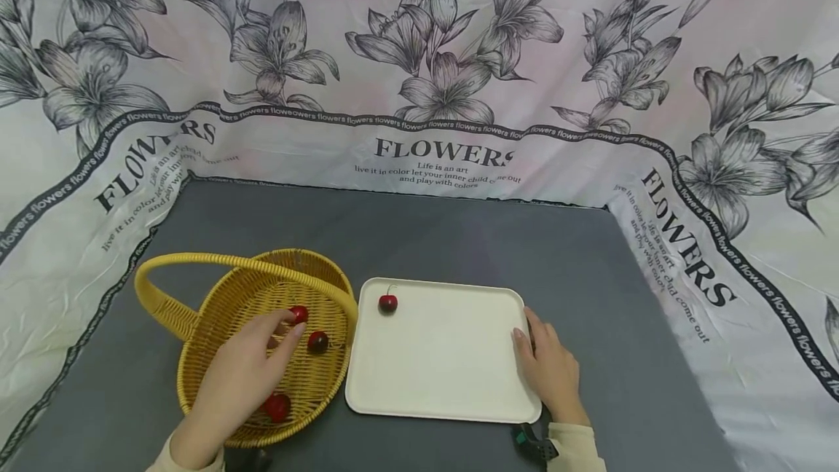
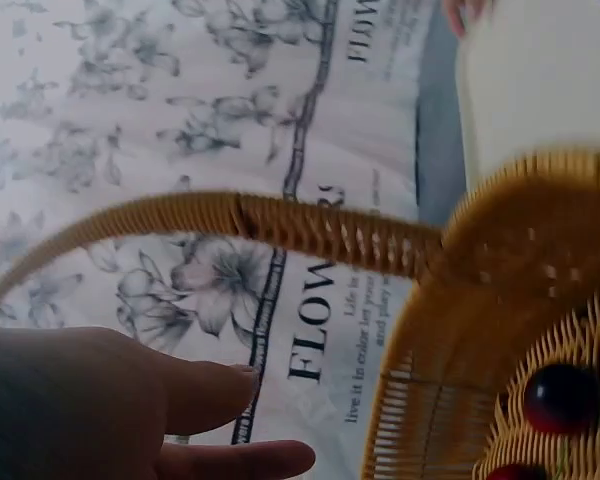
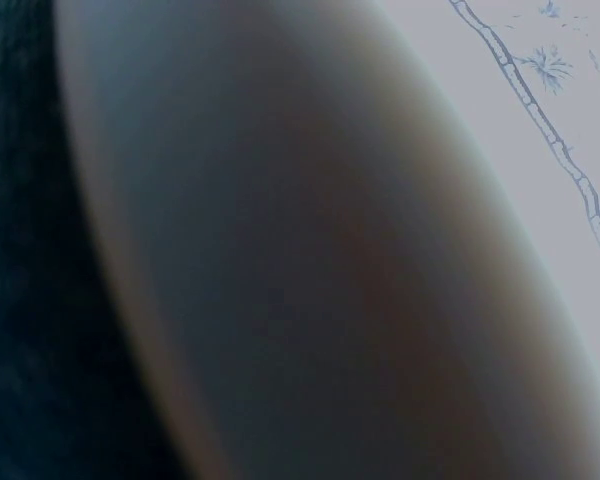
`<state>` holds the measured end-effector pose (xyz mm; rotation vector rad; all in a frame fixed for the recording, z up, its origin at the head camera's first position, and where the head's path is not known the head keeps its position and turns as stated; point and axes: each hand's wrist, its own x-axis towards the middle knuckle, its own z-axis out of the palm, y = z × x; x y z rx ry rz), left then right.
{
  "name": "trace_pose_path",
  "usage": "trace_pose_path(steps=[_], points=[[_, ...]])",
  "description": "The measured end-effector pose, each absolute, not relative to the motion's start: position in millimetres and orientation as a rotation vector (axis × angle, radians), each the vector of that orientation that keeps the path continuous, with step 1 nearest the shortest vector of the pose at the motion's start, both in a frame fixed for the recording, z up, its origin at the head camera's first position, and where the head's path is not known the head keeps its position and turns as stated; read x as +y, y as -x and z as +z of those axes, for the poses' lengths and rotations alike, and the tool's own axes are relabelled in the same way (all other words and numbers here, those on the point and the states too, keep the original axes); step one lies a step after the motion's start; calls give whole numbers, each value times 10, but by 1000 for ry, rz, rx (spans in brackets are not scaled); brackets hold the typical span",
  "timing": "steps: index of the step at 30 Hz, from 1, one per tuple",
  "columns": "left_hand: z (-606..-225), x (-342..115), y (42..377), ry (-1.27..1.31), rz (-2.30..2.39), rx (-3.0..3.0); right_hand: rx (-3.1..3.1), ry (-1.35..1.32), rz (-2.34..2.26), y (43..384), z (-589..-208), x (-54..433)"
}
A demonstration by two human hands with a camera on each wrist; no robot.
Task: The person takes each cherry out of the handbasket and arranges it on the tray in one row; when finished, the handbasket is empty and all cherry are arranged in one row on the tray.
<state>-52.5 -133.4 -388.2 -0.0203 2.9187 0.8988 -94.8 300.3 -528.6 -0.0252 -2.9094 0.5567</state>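
Note:
My left hand (image 1: 245,363) reaches over the yellow wicker basket (image 1: 186,370), thumb and forefinger apart. In the head view its fingertips are right at a red cherry (image 1: 298,314); the left wrist view shows nothing between the thumb and finger (image 2: 235,460). A darker cherry (image 1: 317,342) lies in the basket to the right of the fingers, and more red fruit (image 1: 277,406) is partly hidden below the hand. One cherry (image 1: 387,304) with a stem sits at the white tray's upper left. My right hand (image 1: 549,366) holds the tray (image 1: 446,355) by its right edge, thumb over the rim.
The basket's tall arched handle (image 1: 245,262) rises over its opening, close to the left arm. Basket and tray stand side by side on a grey tabletop (image 1: 406,231). White flower-printed cloth (image 1: 446,166) borders the table at the back and sides. A blurred shape fills most of the right wrist view.

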Motion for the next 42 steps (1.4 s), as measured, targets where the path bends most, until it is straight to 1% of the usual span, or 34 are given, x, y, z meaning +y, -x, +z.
trace_pose_path(steps=[4,8,11,14,23,29,42], points=[[-3947,-1425,758,-82,770,2958,-2900,26,565,944,-5298,3001],[-4091,-1435,966,-244,649,3045,-2876,21,558,954,-5293,3009],[-4257,-1433,1031,-413,513,3145,-2890,30,555,953,-5311,3004],[-4395,-1427,1027,-501,409,3188,-2906,23,562,942,-5329,2990],[-4535,-1479,1042,-521,360,3251,-2888,22,566,928,-5318,2963],[-4547,-1443,1066,-563,290,3249,-2893,39,551,933,-5294,3004],[-4533,-1466,1045,-518,336,3152,-2891,34,556,948,-5308,3007]])
